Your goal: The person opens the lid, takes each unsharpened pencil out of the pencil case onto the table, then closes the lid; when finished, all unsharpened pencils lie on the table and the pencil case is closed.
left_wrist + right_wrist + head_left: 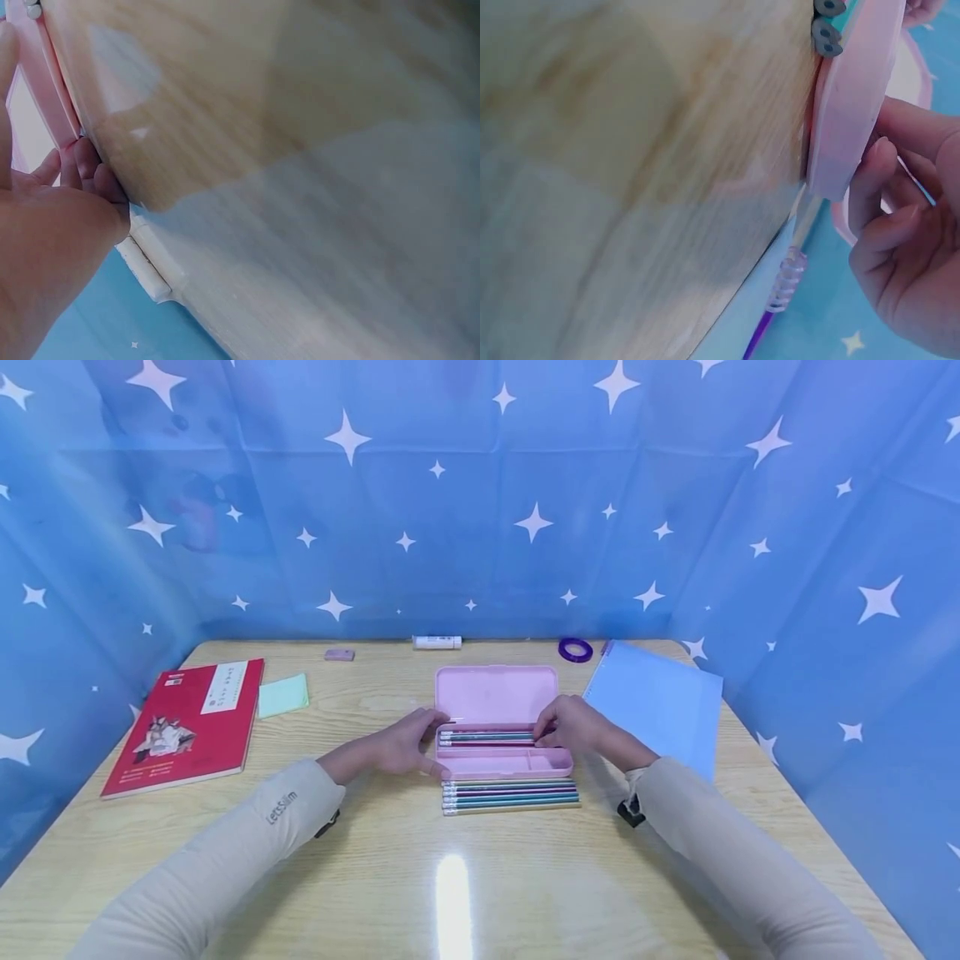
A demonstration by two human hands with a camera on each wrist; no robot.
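Observation:
A pink pencil case [498, 763] lies with its lid [497, 693] raised at the back. Several pencils [487, 738] lie lengthwise in its rear compartment, eraser ends to the left. My left hand [408, 743] holds the case's left end, thumb at the front corner and fingers toward the back; the left wrist view shows this hand [67, 217] against the pink edge. Reaching over the right end, my right hand [573, 727] pinches the right ends of pencils inside, its fingertips partly hidden. In the right wrist view, the curled fingers [877, 180] are behind the case's end wall [855, 112].
A row of pencils [510, 797] lies just in front of the case. At left are a red book [187, 727] and green sticky notes [282, 696]. Along the back lie an eraser [340, 655], a white tube [437, 642] and a purple ring [575, 650]; a blue notebook [660, 702] lies right.

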